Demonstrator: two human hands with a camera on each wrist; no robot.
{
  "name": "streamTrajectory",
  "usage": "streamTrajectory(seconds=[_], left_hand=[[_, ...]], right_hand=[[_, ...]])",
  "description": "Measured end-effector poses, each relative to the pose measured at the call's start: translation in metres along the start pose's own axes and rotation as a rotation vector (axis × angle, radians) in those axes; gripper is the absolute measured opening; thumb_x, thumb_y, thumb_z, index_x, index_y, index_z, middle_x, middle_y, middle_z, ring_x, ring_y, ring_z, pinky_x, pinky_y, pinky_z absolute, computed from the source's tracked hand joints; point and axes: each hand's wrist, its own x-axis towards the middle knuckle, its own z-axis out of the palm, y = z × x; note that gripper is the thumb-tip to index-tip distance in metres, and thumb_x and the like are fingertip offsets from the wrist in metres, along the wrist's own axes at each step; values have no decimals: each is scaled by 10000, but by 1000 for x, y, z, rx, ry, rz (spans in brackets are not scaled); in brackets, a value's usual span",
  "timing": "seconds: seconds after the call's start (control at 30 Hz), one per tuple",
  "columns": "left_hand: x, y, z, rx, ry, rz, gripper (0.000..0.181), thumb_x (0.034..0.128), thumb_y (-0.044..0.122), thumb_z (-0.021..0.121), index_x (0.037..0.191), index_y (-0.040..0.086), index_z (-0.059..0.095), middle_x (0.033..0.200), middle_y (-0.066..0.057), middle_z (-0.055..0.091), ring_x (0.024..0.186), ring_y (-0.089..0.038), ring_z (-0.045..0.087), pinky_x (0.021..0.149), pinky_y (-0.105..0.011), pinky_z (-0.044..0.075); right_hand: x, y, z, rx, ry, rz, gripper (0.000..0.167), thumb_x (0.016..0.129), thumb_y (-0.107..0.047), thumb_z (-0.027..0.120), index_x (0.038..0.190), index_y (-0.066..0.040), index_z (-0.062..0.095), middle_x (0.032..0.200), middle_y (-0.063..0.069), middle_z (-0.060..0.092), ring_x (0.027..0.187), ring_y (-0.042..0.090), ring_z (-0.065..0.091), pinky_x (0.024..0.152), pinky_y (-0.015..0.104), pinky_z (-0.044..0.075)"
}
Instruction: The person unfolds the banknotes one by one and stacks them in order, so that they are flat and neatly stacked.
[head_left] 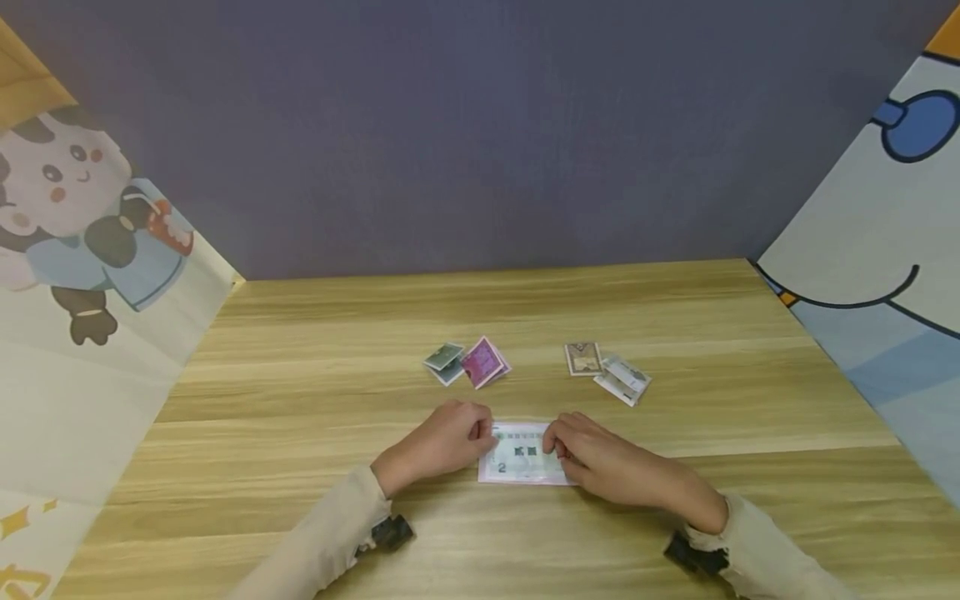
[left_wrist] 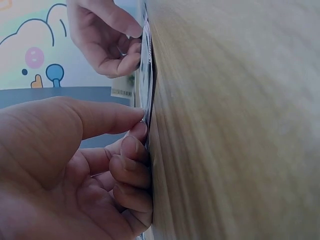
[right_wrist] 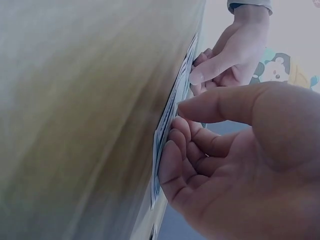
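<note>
A pale paper sheet (head_left: 525,467) with green print and a "2" lies flat on the wooden table, between the two hands. My left hand (head_left: 448,440) pinches its left side between thumb and curled fingers. At the right side, my right hand (head_left: 611,462) pinches the sheet's upper part the same way. In the left wrist view the paper edge (left_wrist: 146,75) looks like several thin layers close to the tabletop; the right wrist view shows layered edges (right_wrist: 172,107) too, beside the fingers.
Beyond the hands on the table (head_left: 300,417) lie a folded green paper (head_left: 445,357), a folded magenta paper (head_left: 482,362), a brown paper (head_left: 582,358) and a folded grey paper (head_left: 623,380). A dark panel (head_left: 487,142) stands at the back, with cartoon-printed walls on both sides.
</note>
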Motion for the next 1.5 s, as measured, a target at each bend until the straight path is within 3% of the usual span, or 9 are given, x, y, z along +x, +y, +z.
streamTrajectory(seconds=[0.17,0.43,0.67,0.83,0.97,1.07,1.27,1.4,1.5], left_hand=[[0,0,0,6,7,9,245,903,103,694,694,153,575,620,61,495,545,-50,436,499,-210,381],[-7,1,-8,-53,-26,-3,226,923,113,669,715,148,588,613,55,499,539,-42,426,499,-206,374],[-13,-2,-24,-79,-32,-10,176,971,156,630,798,131,647,656,76,507,588,-40,441,543,-221,400],[-15,-10,-42,-121,46,-41,125,973,111,610,892,66,694,704,41,570,608,-69,477,550,-230,433],[-13,-21,-54,-214,106,-60,117,972,80,600,918,11,676,752,-61,621,614,-105,510,535,-227,450],[-9,-28,-60,-258,156,-63,144,985,102,600,929,-11,670,799,-133,649,625,-119,533,534,-226,464],[-2,-38,-68,-267,276,-110,173,1002,144,593,958,-5,668,847,-152,659,660,-148,531,543,-240,439],[2,-43,-73,-254,324,-149,139,1002,137,587,985,21,663,884,-147,659,695,-176,540,577,-267,444],[6,-48,-74,-260,309,-164,151,1004,139,584,995,14,669,870,-145,662,686,-182,559,574,-273,453]], right_hand=[[0,-2,1,-16,13,0,189,914,-2,601,1035,-138,553,919,-72,499,907,78,454,799,282,441],[3,-9,-7,8,-1,10,99,983,-89,598,1037,-167,627,972,-108,565,898,52,526,778,264,497],[23,-22,-19,16,40,-55,127,980,-40,581,1015,-116,676,962,-36,669,865,40,581,755,251,535],[46,-36,-28,2,68,-85,156,973,-11,546,1010,-95,672,947,1,667,832,57,567,728,251,521],[67,-46,-31,-3,96,-82,158,991,-44,533,1044,-98,672,948,-5,661,804,66,556,701,243,513],[82,-50,-31,-18,142,-83,153,985,-47,541,1053,-95,670,955,-11,661,799,67,565,699,234,524],[113,-52,-32,-41,246,-127,85,967,-17,583,996,-68,646,892,-4,657,838,96,621,731,257,549],[130,-46,-34,-63,264,-84,82,960,-48,609,1032,-35,646,875,3,652,805,111,626,682,264,540],[139,-35,-35,-126,249,-15,208,936,-91,656,1125,-5,641,1000,94,675,903,198,632,762,334,548]])
